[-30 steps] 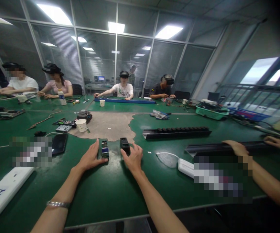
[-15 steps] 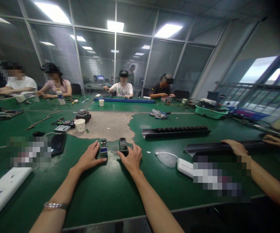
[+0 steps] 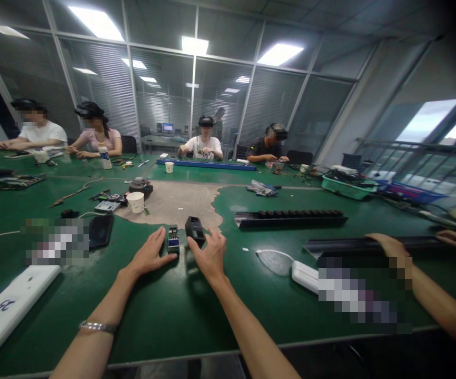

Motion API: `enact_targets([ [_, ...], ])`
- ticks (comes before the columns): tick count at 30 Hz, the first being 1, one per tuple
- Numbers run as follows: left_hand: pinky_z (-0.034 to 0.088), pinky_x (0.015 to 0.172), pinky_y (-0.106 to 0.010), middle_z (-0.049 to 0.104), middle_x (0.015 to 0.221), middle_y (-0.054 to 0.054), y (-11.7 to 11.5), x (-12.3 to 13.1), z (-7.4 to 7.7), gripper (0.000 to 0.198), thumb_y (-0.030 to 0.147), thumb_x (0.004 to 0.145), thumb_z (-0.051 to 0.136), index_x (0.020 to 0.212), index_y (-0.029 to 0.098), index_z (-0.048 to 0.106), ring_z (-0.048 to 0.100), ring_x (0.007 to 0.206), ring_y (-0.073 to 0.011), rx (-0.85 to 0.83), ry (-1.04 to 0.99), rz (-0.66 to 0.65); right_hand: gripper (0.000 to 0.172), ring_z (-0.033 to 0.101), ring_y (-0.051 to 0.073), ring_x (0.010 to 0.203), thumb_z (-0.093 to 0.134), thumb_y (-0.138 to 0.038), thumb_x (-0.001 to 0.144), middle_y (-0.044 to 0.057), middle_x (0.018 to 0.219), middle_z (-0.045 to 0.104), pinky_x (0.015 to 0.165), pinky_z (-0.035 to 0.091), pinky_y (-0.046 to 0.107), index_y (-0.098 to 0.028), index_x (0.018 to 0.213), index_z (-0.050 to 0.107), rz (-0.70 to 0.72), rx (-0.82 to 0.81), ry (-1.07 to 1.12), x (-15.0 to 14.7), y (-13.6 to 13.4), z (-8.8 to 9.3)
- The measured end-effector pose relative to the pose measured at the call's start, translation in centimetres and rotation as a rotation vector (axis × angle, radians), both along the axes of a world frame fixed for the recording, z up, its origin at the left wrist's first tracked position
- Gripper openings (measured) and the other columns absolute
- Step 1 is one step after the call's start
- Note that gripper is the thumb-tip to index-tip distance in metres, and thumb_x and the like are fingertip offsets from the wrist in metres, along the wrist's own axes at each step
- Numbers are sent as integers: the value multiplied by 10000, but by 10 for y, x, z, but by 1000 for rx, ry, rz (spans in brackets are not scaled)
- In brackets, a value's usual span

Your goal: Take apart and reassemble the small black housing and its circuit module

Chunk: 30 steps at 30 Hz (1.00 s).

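My left hand (image 3: 149,252) lies on the green table with fingers stretched out, beside a small device with a bare circuit board and a blue part (image 3: 173,240). The thumb reaches to the near end of this device; whether it touches cannot be made out. My right hand (image 3: 210,252) grips a black plastic casing (image 3: 195,230) with cut-out windows between thumb and fingers. The casing is tilted and raised off the table, just right of the circuit-board device.
A paper cup (image 3: 135,202) and electronic parts stand beyond my left hand. A phone (image 3: 100,231) and white power strip (image 3: 18,310) lie left. Rightward are a white adapter (image 3: 305,276), black rails (image 3: 291,218) and a co-worker's arm (image 3: 425,279). Several people sit opposite.
My right hand has lifted the black casing, tilted it and brought it slightly left, closer to the circuit-board device. My left hand stays beside that device. The view has shifted slightly.
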<state>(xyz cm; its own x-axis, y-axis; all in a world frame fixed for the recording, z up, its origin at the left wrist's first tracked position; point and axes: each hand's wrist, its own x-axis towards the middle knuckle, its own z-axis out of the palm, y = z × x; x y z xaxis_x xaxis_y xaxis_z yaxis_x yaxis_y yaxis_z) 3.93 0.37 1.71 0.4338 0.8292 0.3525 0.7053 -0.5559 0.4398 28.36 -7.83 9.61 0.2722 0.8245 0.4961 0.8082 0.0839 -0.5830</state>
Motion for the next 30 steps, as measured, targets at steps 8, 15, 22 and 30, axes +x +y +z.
enact_targets([
  [8,303,1265,-628,296,1701,-284,-4,5,3,1135,691,863,719,1674,108,182,299,1578,-457,-9,-66,16,436,503,362,1342,736,-574,896,180,1382,665,1105,410,460,-170,1030,828,39,-109,22,-51,10,16],
  [15,346,1236,-638,285,1701,-283,-5,5,6,1283,575,798,825,1702,145,22,329,1559,-472,-19,-112,-9,482,489,386,1336,748,-599,868,200,1401,647,1093,414,490,-152,1028,830,49,-148,-40,-64,13,14],
  [22,389,1200,-648,390,1624,-301,-5,5,5,1304,423,794,780,1684,117,-123,420,1497,-467,15,-126,-58,453,475,405,1327,749,-586,859,212,1406,636,1071,411,532,-167,1015,823,70,-188,-109,-67,5,0],
  [30,353,1226,-663,297,1682,-283,-2,2,0,1277,336,783,731,1679,136,-156,354,1538,-468,38,-88,-73,560,465,409,1347,765,-612,837,232,1466,583,1088,403,540,-136,1132,783,63,-215,-138,-67,-2,-5],
])
